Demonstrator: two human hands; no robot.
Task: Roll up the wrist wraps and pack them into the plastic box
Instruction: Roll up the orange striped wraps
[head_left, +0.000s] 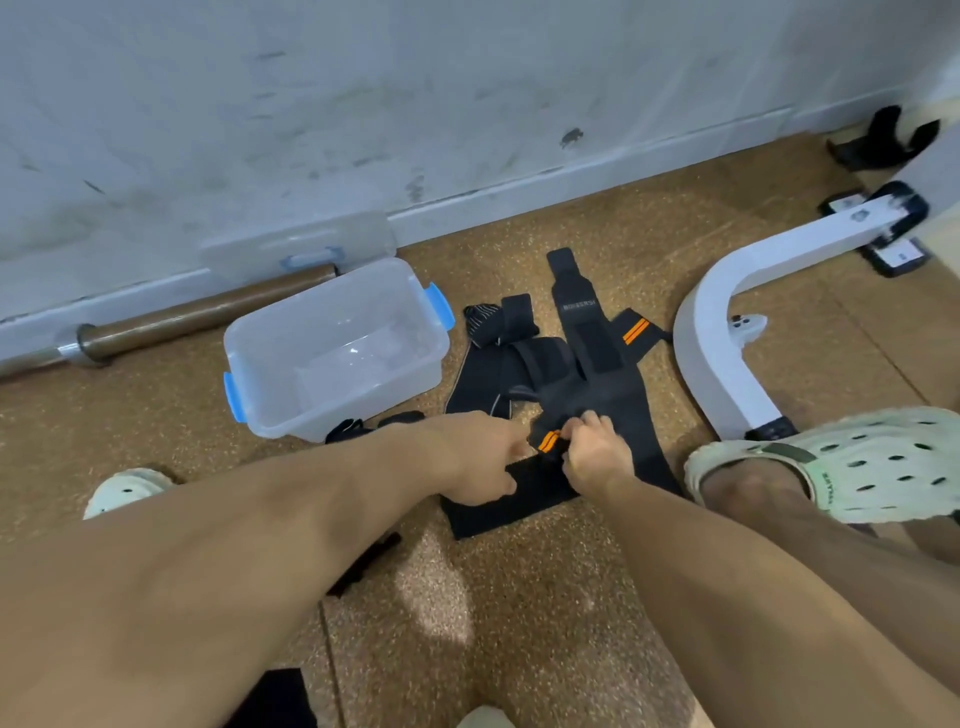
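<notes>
Both hands are working at the near end of a black wrist wrap (524, 493) w/ orange stripes, lying flat on the speckled cork-like floor (519, 623). The right hand (597, 457) is pinching the striped end, fingers curled round it, prob. starting the first tight turn of a roll; the left hand (478, 457) is lying alongside on the strap w/ fingers extended, seemingly pinning the fabric so it isn't sliding while the roll is being started. The other wraps (566, 364) are lying in a loose overlapping pile just beyond the hands, unrolled: soft woven elastic bands, long and flat, one more w/ orange stripes (636, 331), one w/ pale pinstripes (480, 322). The plastic box (332, 353) is sitting open just left of the pile, within reach for dropping rolls in; it's clear, rigid, rounded-rectangular, w/ blue latches, and is holding no wraps yet. Its lid (296, 247) is leaning against the wall behind. A metal bar (197, 317) is lying along the skirting, and a white curved frame (727, 312) is standing to the right.
</notes>
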